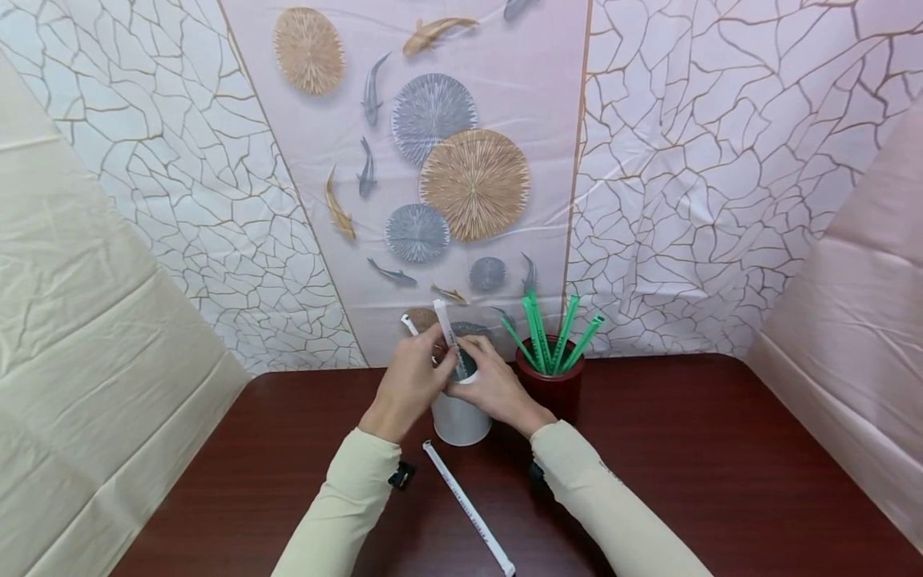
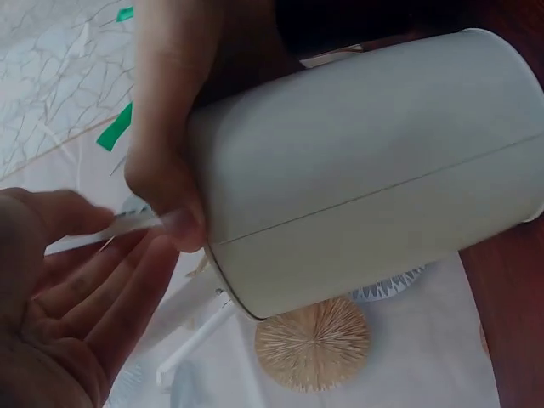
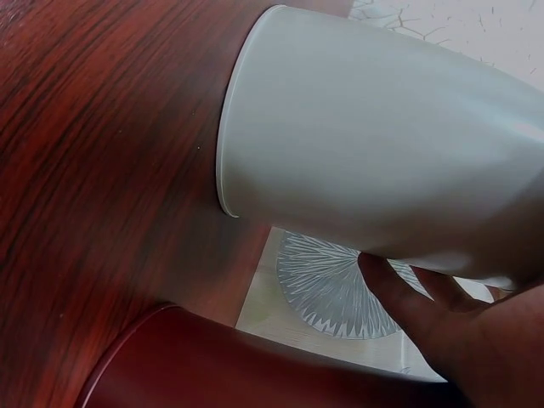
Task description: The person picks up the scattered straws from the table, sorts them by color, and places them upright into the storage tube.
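Observation:
My left hand point(image 1: 413, 375) pinches a slim white strip with black print point(image 1: 445, 320) between thumb and fingers, over the mouth of a white cup point(image 1: 461, 421). The cup stands upright on the table. At its rim, my right hand point(image 1: 496, 383) grips the cup, with the thumb on the near side and fingers point(image 3: 399, 293) around the far side. Another white strip point(image 1: 409, 324) sticks up from the cup behind the left hand. In the left wrist view, the pinched strip point(image 2: 110, 231) is blurred and its lower end is hidden.
One more white strip point(image 1: 469, 509) lies slanted on the dark red table point(image 1: 671, 449), between the forearms. Just right of the white cup stands a dark red cup point(image 1: 551, 394) holding several green strips point(image 1: 537, 332). A patterned cloth point(image 1: 649, 200) hangs behind the table.

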Action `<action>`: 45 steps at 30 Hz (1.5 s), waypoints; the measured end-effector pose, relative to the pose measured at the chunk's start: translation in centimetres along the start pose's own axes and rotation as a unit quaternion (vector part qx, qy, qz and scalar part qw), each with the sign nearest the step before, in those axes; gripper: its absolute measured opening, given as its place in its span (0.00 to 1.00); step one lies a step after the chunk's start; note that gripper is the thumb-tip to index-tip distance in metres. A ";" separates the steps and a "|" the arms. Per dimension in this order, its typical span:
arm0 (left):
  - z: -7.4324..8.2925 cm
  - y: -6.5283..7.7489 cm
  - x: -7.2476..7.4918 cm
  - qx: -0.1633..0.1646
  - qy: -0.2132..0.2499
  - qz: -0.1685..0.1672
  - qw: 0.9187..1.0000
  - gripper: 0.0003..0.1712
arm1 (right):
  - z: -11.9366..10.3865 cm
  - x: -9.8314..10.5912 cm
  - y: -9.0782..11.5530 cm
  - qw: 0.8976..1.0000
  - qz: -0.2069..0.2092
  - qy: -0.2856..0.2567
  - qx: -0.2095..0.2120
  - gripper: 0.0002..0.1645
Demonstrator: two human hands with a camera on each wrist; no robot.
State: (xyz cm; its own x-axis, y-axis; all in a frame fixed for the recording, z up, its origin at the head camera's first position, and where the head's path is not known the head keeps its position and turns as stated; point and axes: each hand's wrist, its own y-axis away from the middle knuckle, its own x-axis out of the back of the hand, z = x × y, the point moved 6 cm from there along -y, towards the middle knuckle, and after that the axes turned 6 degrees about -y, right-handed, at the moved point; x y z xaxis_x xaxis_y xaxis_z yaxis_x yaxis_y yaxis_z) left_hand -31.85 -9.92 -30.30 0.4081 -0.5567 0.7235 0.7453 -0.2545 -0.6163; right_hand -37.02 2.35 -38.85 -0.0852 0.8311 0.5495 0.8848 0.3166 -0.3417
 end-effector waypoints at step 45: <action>-5.2 14.6 -6.4 0.309 0.144 -0.257 0.904 0.21 | 0.0 0.0 -0.1 1.000 -0.010 -0.010 0.024 0.53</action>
State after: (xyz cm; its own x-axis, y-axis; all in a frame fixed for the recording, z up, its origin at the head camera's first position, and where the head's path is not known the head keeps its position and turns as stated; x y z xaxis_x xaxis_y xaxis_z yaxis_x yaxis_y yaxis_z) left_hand -26.31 -14.20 -45.54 -0.1647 -0.6963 0.6986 0.9860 -0.0971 0.1356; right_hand -37.11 2.37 -38.85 -0.1127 0.8329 0.5418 0.8597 0.3552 -0.3672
